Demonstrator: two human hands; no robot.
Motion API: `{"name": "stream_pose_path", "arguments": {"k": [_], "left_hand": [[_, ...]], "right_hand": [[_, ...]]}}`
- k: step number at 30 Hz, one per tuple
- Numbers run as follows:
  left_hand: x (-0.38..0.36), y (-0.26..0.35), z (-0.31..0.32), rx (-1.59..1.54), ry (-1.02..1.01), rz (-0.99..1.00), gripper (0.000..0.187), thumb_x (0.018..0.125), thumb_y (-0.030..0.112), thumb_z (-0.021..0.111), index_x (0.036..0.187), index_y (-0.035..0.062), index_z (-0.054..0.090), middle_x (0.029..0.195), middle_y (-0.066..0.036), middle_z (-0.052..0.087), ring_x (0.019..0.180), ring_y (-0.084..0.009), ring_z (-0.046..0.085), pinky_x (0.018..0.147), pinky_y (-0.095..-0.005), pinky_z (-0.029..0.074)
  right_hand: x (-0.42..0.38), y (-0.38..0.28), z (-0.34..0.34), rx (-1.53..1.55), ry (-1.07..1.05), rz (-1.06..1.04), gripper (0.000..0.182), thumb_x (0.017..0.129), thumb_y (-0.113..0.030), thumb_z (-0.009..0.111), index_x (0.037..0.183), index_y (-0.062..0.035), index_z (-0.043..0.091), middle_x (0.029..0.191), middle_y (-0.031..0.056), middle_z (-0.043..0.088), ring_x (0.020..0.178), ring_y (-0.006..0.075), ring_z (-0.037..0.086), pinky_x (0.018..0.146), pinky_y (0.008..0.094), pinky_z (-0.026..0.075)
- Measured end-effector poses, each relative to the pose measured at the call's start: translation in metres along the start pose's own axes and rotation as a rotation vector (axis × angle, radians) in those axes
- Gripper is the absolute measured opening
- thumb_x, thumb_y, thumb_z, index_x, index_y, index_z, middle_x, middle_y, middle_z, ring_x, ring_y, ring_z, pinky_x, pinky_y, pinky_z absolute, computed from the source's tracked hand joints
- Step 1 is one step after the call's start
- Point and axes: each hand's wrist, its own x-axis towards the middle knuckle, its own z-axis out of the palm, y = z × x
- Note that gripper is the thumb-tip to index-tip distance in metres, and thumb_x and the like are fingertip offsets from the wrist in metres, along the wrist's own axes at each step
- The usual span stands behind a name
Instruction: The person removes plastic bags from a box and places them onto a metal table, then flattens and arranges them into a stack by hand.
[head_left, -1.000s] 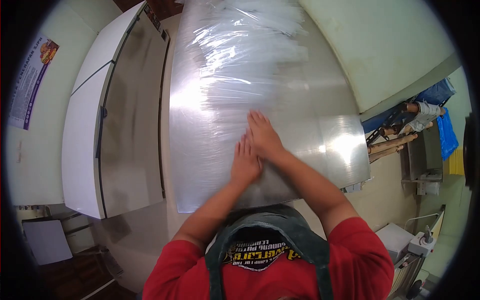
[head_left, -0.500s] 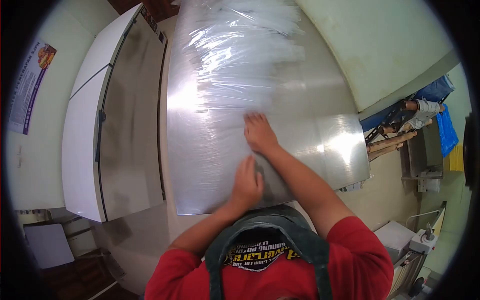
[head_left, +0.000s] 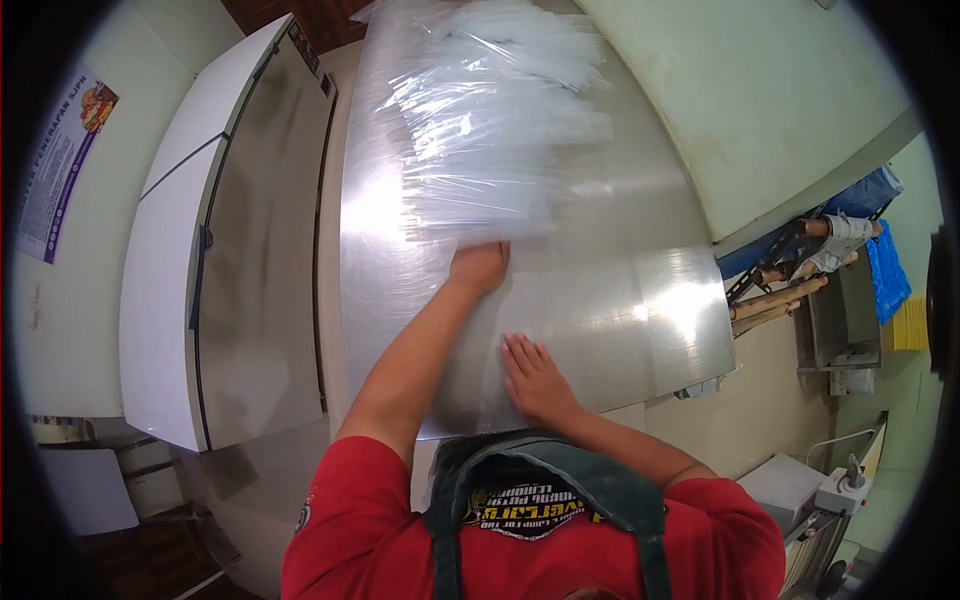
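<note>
A thick spread of clear plastic sheets (head_left: 480, 140) lies on the shiny metal table (head_left: 610, 330), its near edge towards me. My left hand (head_left: 481, 268) reaches to that near edge with curled fingers, closed on the edge of a plastic sheet; the fingertips are partly hidden. Closer to my body, my right hand (head_left: 540, 380) rests flat on the bare metal. Its fingers are stretched out and hold nothing.
A white chest freezer (head_left: 165, 290) stands left of the table across a narrow gap. On the right are a pale wall panel (head_left: 760, 110), a rack with wooden rollers (head_left: 780, 298) and a blue plastic bag (head_left: 887, 270). A poster (head_left: 62, 165) hangs on the left wall.
My left hand has moved forward from near my body to the near edge of the sheets. My right hand has drawn back towards me and now lies flat on the table.
</note>
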Motion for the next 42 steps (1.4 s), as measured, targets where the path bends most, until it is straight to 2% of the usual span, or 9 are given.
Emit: {"name": "stream_pose_path", "arguments": {"k": [4,12,15,22,24,29,34,38,42], "left_hand": [[-0.041,0.005,0.074,-0.209,0.923,0.391,0.051,0.094,0.014,0.052,0.138,-0.0108,0.045,0.138,-0.030,0.050,0.128,-0.0429,0.048,0.111,-0.0510,0.035],[-0.113,0.030,0.178,0.013,0.677,0.209,0.073,0.094,0.032,0.054,0.148,-0.0106,0.030,0.156,-0.028,0.029,0.146,-0.0398,0.027,0.119,-0.0518,0.021],[-0.051,0.008,0.136,0.134,0.702,0.201,0.077,0.096,0.040,0.049,0.150,-0.0096,0.027,0.158,-0.028,0.025,0.149,-0.0398,0.021,0.121,-0.0505,0.016],[0.002,0.006,0.023,-0.009,0.218,0.009,0.060,0.098,0.031,0.046,0.141,-0.0104,0.042,0.142,-0.030,0.047,0.133,-0.0442,0.043,0.113,-0.0486,0.033],[0.004,-0.008,0.061,-0.134,0.897,0.317,0.051,0.096,0.021,0.051,0.136,-0.0111,0.047,0.134,-0.031,0.053,0.123,-0.0463,0.050,0.108,-0.0499,0.038],[-0.115,0.018,0.151,-0.399,0.853,0.308,0.059,0.093,0.018,0.056,0.142,-0.0102,0.040,0.144,-0.028,0.046,0.134,-0.0431,0.042,0.114,-0.0492,0.031],[-0.117,0.031,0.184,0.025,0.693,0.216,0.072,0.094,0.032,0.054,0.150,-0.0079,0.029,0.154,-0.026,0.033,0.144,-0.0415,0.031,0.120,-0.0516,0.019],[-0.034,-0.003,0.113,0.220,0.624,0.146,0.070,0.098,0.036,0.043,0.151,-0.0067,0.028,0.156,-0.025,0.033,0.147,-0.0380,0.027,0.121,-0.0520,0.016],[0.006,0.002,0.018,-0.007,0.439,0.055,0.057,0.101,0.040,0.037,0.133,-0.0032,0.054,0.137,-0.026,0.053,0.135,-0.0431,0.042,0.113,-0.0493,0.034]], "right_hand": [[0.070,0.039,-0.006,0.080,0.257,-0.022,0.059,0.091,-0.019,0.052,0.142,0.0080,0.041,0.147,0.0253,0.043,0.139,0.0401,0.039,0.114,0.0533,0.031],[0.208,0.088,-0.055,-0.039,-0.551,0.276,0.050,0.093,-0.022,0.050,0.132,0.0084,0.050,0.136,0.0289,0.051,0.131,0.0430,0.045,0.112,0.0540,0.031],[0.133,0.072,-0.022,-0.072,0.225,0.076,0.048,0.094,-0.021,0.049,0.130,0.0099,0.050,0.135,0.0313,0.050,0.128,0.0451,0.046,0.112,0.0562,0.031],[-0.012,-0.009,-0.003,-0.041,-0.032,-0.122,0.057,0.094,-0.022,0.054,0.141,0.0080,0.043,0.150,0.0254,0.040,0.141,0.0411,0.036,0.117,0.0540,0.025],[0.019,0.007,-0.009,-0.075,-0.045,-0.077,0.056,0.093,-0.022,0.054,0.141,0.0068,0.044,0.150,0.0239,0.041,0.140,0.0392,0.038,0.116,0.0535,0.026],[0.144,0.064,0.006,-0.144,0.255,0.035,0.049,0.089,-0.019,0.052,0.132,0.0037,0.057,0.138,0.0210,0.055,0.133,0.0352,0.045,0.111,0.0480,0.032],[0.207,0.079,-0.051,-0.145,-0.364,0.144,0.044,0.091,-0.017,0.051,0.128,0.0044,0.059,0.133,0.0261,0.056,0.131,0.0376,0.046,0.110,0.0493,0.033],[0.135,0.060,-0.038,-0.013,0.304,0.077,0.046,0.094,-0.019,0.049,0.130,0.0083,0.053,0.134,0.0261,0.054,0.129,0.0401,0.046,0.111,0.0526,0.031],[0.014,0.003,-0.008,0.040,0.058,0.101,0.054,0.093,-0.020,0.050,0.138,0.0093,0.046,0.144,0.0251,0.048,0.137,0.0389,0.041,0.114,0.0516,0.030]]}}
